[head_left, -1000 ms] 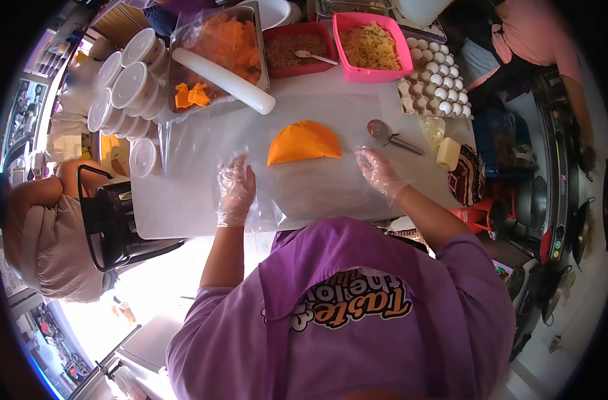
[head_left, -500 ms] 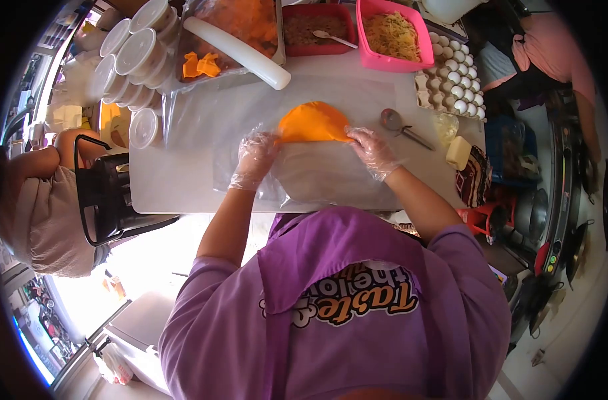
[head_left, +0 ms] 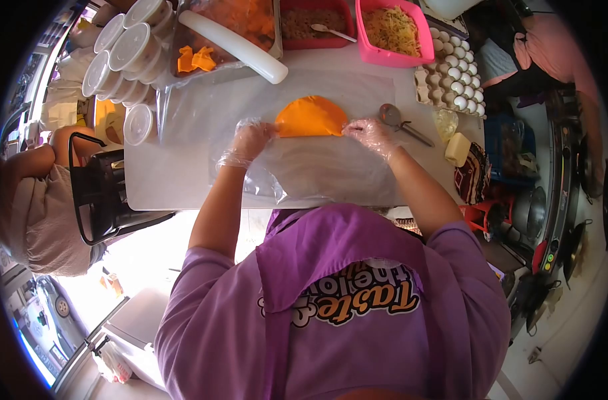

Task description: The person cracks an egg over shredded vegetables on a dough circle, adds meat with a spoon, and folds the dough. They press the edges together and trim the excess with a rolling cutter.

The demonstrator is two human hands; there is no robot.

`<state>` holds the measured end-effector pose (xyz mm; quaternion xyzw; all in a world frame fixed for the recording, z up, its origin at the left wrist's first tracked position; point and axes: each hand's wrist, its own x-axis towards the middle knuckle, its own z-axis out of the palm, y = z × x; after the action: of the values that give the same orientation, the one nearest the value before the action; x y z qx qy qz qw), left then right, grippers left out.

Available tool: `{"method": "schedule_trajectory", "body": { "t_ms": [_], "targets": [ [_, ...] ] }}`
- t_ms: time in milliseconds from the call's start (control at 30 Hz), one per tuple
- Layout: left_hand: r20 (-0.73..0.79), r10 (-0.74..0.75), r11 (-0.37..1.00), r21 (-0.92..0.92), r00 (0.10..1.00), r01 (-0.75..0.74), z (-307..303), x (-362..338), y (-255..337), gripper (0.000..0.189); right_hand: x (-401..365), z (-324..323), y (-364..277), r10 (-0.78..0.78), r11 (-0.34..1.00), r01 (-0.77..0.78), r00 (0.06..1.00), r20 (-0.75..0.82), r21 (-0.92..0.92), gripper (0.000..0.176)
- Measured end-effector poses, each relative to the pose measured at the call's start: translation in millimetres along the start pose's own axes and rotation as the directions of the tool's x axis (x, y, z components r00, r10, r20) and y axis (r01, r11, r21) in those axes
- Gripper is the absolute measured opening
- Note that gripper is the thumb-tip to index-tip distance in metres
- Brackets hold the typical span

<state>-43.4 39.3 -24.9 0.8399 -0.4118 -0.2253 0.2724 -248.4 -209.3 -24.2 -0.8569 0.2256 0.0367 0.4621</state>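
Note:
A half-moon of folded orange dough [head_left: 311, 117] lies on a clear plastic sheet [head_left: 317, 163] on the table, its straight edge toward me. My left hand [head_left: 252, 139], in a clear plastic glove, has its fingers pinched at the dough's left corner. At the opposite corner, the fingers of my gloved right hand [head_left: 370, 135] are closed together as well. Just beyond the right hand lies a pizza cutter [head_left: 405, 125] with a round blade.
A white rolling pin [head_left: 234, 47] rests across a tray of orange dough pieces [head_left: 196, 59]. Pink tubs of shredded filling [head_left: 392, 31] and brown filling [head_left: 307, 25] stand behind, beside an egg tray [head_left: 450, 73]. Lidded containers [head_left: 128, 48] are stacked left. People are at both sides.
My hands have drawn slightly outward, so more of the dough's corners shows between them. The dough keeps its folded shape; the whole view has shifted a little.

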Motion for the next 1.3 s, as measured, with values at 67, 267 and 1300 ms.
{"method": "schedule_trajectory", "body": {
  "t_ms": [67, 267, 1300],
  "targets": [
    [-0.044, -0.134, 0.990, 0.030, 0.990, 0.135, 1, 10, 3, 0.024, 6, -4, 0, 0.128, 0.991, -0.130, 0.989, 0.070, 0.028, 0.024],
    [0.067, -0.380, 0.923, -0.039, 0.922, 0.383, -3, 28, -3, 0.051, 22, -5, -2, 0.231, 0.967, -0.217, 0.968, 0.099, -0.135, 0.042],
    [-0.283, -0.358, 0.892, 0.177, 0.890, 0.415, 31, 20, 29, 0.053, 19, 46, -4, 0.075, 0.834, -0.278, 0.912, -0.403, -0.476, 0.048]
  ]
}}
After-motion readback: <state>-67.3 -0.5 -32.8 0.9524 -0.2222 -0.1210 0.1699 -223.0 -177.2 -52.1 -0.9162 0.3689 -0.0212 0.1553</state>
